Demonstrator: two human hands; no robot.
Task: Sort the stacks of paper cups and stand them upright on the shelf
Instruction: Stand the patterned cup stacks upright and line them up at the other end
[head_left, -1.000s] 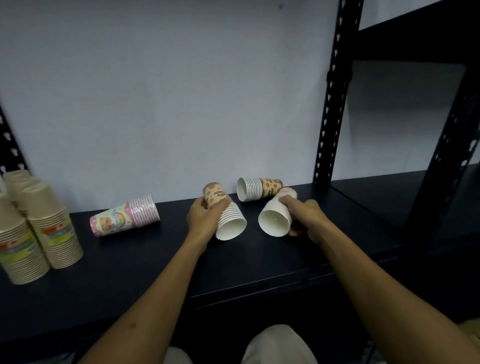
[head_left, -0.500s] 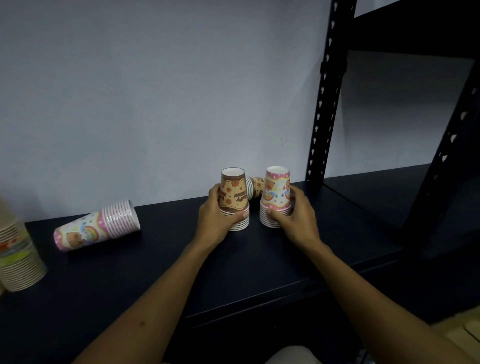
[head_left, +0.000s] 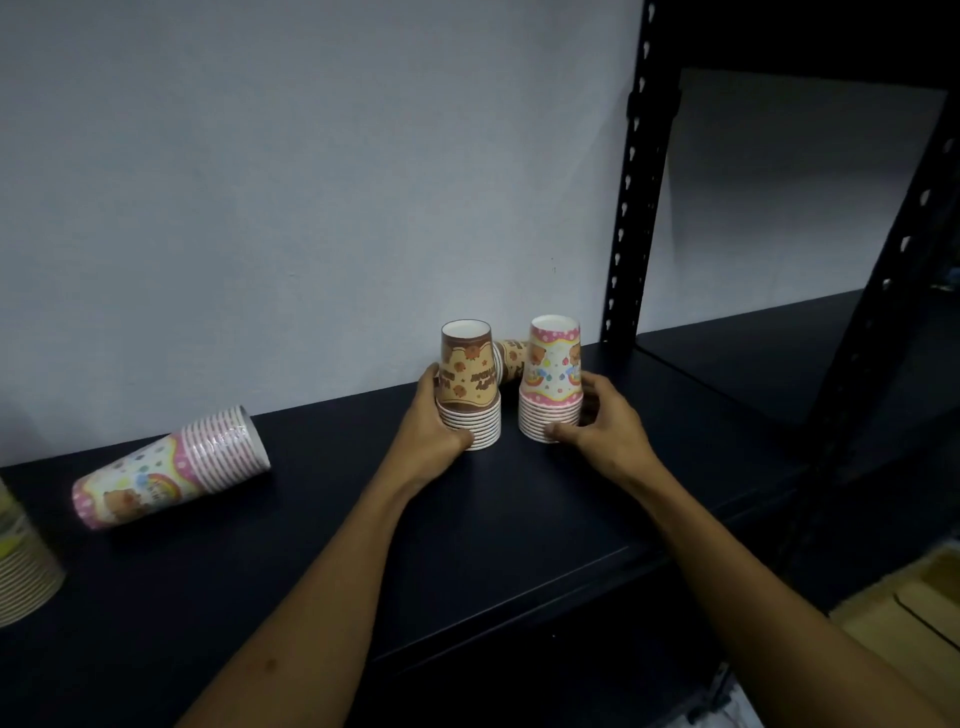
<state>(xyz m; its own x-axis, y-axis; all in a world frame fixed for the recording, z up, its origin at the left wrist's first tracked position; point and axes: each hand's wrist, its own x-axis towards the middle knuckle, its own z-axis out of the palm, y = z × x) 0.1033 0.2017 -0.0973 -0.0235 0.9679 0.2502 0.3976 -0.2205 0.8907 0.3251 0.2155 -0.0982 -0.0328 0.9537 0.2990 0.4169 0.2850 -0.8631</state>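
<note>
While both hands sit on a dark shelf (head_left: 311, 545) against a pale wall, each steadies a stack of paper cups standing rim-down. The left hand (head_left: 431, 431) curls round the ribbed rims of the brown stack (head_left: 469, 384), thumb in front, fingers behind. The right hand (head_left: 605, 431) cups the pink stack (head_left: 552, 382) just beside it, thumb at the base, fingers wrapped round the far side; neither grasp is let go. Between and behind the two stacks lies a third stack (head_left: 511, 358), on its side, mostly hidden, brown-patterned. Well off to the left of the left hand a fallen pink stack (head_left: 171, 470) lies with its rims pointing toward the hands. At the far left edge a tan stack (head_left: 23, 571) stands, partly cut off. The two gripped stacks are close together, so a careless release or a knuckle brushing past could tip one into the other. Reaching behind for the hidden stack would likely risk knocking both. The fallen pink stack, being round, could roll if nudged.
</note>
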